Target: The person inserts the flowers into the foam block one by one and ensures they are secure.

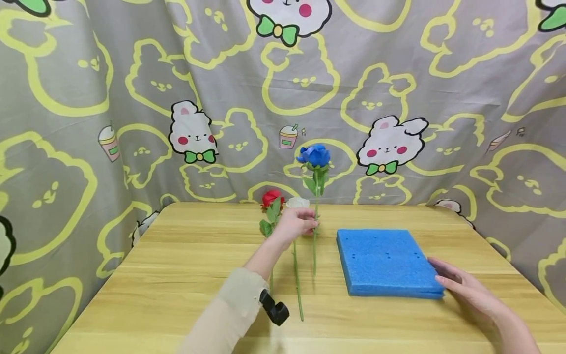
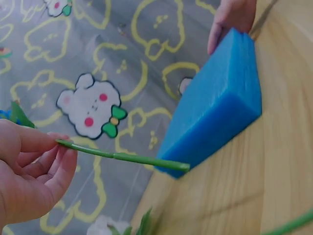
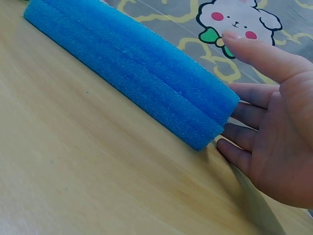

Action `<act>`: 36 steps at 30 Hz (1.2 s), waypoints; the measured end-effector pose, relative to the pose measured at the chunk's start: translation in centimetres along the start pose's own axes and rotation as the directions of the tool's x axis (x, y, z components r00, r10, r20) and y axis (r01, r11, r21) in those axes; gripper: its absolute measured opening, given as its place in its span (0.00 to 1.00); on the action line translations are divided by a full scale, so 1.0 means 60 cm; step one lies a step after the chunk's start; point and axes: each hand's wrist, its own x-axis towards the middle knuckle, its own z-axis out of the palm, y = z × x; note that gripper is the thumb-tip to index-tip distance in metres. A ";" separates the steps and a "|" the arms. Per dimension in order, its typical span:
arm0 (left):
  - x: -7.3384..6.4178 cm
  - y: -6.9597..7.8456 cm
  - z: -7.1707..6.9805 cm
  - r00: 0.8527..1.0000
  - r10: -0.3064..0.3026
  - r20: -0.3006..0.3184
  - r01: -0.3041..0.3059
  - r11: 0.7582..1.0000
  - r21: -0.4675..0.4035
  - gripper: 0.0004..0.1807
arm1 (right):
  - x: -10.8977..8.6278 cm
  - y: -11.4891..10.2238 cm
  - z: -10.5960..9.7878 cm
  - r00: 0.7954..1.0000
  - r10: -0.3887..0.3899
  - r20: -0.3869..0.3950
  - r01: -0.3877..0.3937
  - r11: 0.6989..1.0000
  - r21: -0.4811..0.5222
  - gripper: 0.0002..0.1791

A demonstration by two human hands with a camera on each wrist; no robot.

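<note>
A blue artificial flower [image 1: 315, 155] stands upright, its green stem [image 2: 122, 156] pinched between the thumb and fingers of my left hand [image 1: 295, 225]. The stem's lower end hangs free, left of a blue foam block [image 1: 384, 260] with small holes in its top. My right hand [image 1: 470, 292] is at the block's right side. In the right wrist view, the right hand [image 3: 274, 127] has its fingers extended against the block's end, thumb apart. A white flower [image 1: 297, 202] and a red rose [image 1: 271, 198] lie beyond and left of my left hand, partly hidden by it.
The wooden table [image 1: 177, 275] carries the block and the flowers. The white flower's long stem [image 1: 297, 282] stretches toward the near edge beside my left forearm. A patterned curtain [image 1: 239, 88] hangs behind the table and along both sides. A black clip-like piece [image 1: 275, 309] sits on my left wrist.
</note>
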 end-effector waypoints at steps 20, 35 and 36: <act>0.047 0.039 0.146 0.995 0.091 -0.048 -0.086 0.992 0.089 0.11 | -0.001 -0.006 0.003 1.000 0.012 -0.008 -0.011 0.999 0.039 0.28; 0.072 0.042 0.250 0.989 0.150 -0.010 -0.146 0.975 0.170 0.05 | 0.000 -0.010 0.004 1.000 0.008 0.003 -0.008 0.999 0.040 0.29; 0.073 0.043 0.255 0.988 0.157 -0.008 -0.153 0.972 0.177 0.06 | 0.000 -0.010 0.004 1.000 0.008 0.003 -0.008 0.999 0.044 0.29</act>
